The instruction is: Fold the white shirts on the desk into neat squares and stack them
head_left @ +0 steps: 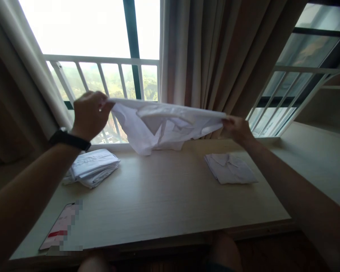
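Observation:
A white shirt hangs stretched in the air above the far edge of a light wooden desk. My left hand, with a black band on the wrist, grips its left end. My right hand grips its right end. The shirt's lower folds droop down and almost touch the desk. A neatly folded white shirt lies flat on the desk below my right hand. A looser stack of white shirts lies on the desk below my left hand.
A phone lies near the desk's front left edge. Behind the desk are a railed window and brown curtains. A side ledge runs along the right. My knees show under the desk's front edge.

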Demonstrator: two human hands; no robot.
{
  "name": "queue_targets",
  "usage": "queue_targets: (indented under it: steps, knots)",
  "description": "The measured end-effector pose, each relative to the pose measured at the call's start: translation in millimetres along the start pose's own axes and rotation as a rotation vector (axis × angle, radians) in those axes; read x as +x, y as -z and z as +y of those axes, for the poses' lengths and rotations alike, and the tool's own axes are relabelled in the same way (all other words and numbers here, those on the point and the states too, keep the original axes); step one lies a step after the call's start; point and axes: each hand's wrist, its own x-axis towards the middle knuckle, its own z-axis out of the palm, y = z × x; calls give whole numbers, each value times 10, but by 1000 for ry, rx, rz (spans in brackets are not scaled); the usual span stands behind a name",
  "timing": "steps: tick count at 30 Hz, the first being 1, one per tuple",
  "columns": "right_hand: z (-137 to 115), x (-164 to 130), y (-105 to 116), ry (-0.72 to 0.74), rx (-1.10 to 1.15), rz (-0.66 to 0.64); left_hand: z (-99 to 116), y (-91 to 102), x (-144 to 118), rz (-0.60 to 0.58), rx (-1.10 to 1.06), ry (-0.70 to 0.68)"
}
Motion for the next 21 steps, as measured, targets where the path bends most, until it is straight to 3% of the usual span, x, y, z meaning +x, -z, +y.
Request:
queue_targets:
  steps: [2, 4, 7, 11, 15, 21]
  knots:
    - [262, -681, -213, 52, -46, -96, -104, -43, -680, -39, 81, -69]
    - [558, -1390, -519, 116, 17, -206, -233, -166, -1431, -171, 131, -165]
    - [989, -2363, -1022, 96, 59, -336, -361, -436, -2539, -371, 170, -277]
    - [1330, -3284, -1471, 6, 11, -471, -309, -716, -3685, -492, 364, -118]
    - [1409, -3803, -1562, -36, -77, -460, -147, -741, -4314, -583, 416, 101]
    - [1364, -4317, -1482, 23, -254, -411, -7, -600, -4743, -618, 377, 326]
